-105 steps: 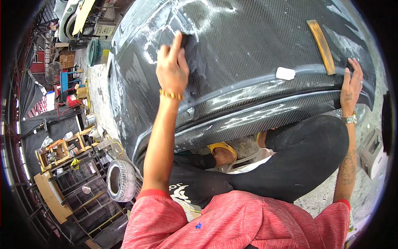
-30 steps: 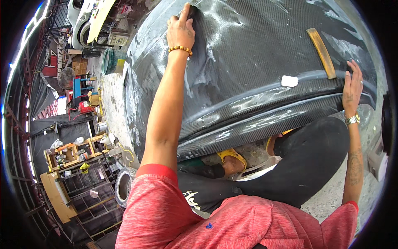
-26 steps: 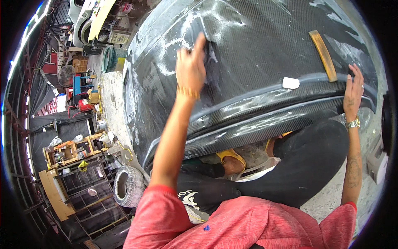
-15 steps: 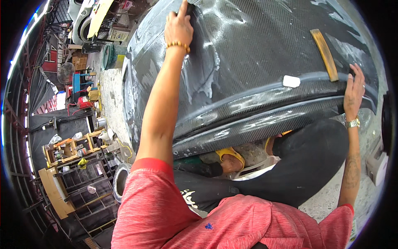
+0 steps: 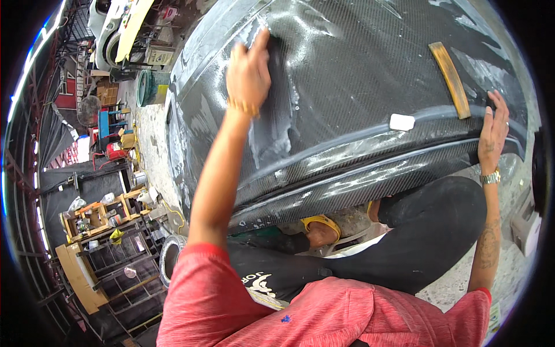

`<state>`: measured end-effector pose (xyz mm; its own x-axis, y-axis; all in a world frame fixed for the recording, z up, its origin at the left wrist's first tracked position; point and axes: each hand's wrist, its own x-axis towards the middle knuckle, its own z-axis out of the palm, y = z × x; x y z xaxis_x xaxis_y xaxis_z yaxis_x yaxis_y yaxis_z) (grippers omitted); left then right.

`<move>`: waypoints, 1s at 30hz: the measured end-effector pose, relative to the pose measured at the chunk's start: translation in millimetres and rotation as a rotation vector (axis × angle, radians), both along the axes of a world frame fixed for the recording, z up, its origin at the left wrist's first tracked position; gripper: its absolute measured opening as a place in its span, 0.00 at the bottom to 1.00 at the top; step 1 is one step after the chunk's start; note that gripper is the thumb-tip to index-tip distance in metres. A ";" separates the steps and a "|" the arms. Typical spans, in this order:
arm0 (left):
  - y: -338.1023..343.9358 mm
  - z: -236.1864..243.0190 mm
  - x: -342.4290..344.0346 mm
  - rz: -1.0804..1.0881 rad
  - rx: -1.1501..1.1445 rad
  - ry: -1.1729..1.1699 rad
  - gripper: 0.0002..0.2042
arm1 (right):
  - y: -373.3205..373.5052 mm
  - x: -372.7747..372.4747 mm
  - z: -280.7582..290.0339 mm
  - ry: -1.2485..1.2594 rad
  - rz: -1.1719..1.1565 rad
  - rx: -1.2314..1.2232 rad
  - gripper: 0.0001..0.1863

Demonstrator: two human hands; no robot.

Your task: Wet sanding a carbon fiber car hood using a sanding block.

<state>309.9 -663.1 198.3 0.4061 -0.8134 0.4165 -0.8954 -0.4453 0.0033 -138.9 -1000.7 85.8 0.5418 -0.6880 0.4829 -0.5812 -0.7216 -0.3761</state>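
A large, glossy black carbon-fibre car panel [image 5: 347,81], wet and streaked with whitish-grey film, lies in front of me. My left hand [image 5: 248,72], with a beaded bracelet, presses on its upper left part. Its fingers are bent and blurred by motion, and a dark patch shows at their tips; what lies beneath them is hidden. At the panel's right near edge, my right hand [image 5: 493,124] rests flat with its fingers stretched out, holding nothing. Beside it lies a long, worn yellow-brown sanding block [image 5: 451,80]. A small white rounded block [image 5: 402,122] sits on the near ridge.
My knees and yellow sandals [image 5: 324,225] are under the panel's near edge. To the left stand a green bucket [image 5: 151,87], a tyre [image 5: 171,257], a wooden tray of cans [image 5: 101,215] and a metal rack [image 5: 127,260]. A grey plastic object [image 5: 525,228] is at far right.
My left hand has slid toward me over the panel, down from its upper edge. My right hand stays at the near right edge. The view has shifted slightly.
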 end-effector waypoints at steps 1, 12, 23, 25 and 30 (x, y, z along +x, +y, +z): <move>-25.6 6.6 30.9 0.007 -0.047 -0.018 0.24 | 0.7 0.8 1.2 0.002 -0.003 -0.004 0.21; 105.0 -0.1 -128.7 -0.050 -0.020 0.078 0.29 | -3.4 0.1 -1.1 -0.006 0.034 0.027 0.21; 19.4 14.8 42.3 0.203 -0.064 0.099 0.25 | -5.5 -1.6 -5.3 0.027 0.021 -0.008 0.20; 48.4 8.4 -14.9 0.116 -0.129 -0.005 0.26 | -5.8 -1.5 -4.7 0.022 0.036 -0.016 0.20; 146.1 -10.6 -133.1 0.058 -0.064 0.024 0.28 | -16.8 -3.3 -8.0 0.060 0.051 -0.047 0.21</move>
<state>176.8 -517.0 187.7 0.4623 -0.7601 0.4567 -0.8673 -0.4948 0.0543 -142.1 -1017.5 77.8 0.6043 -0.6364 0.4794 -0.5638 -0.7667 -0.3071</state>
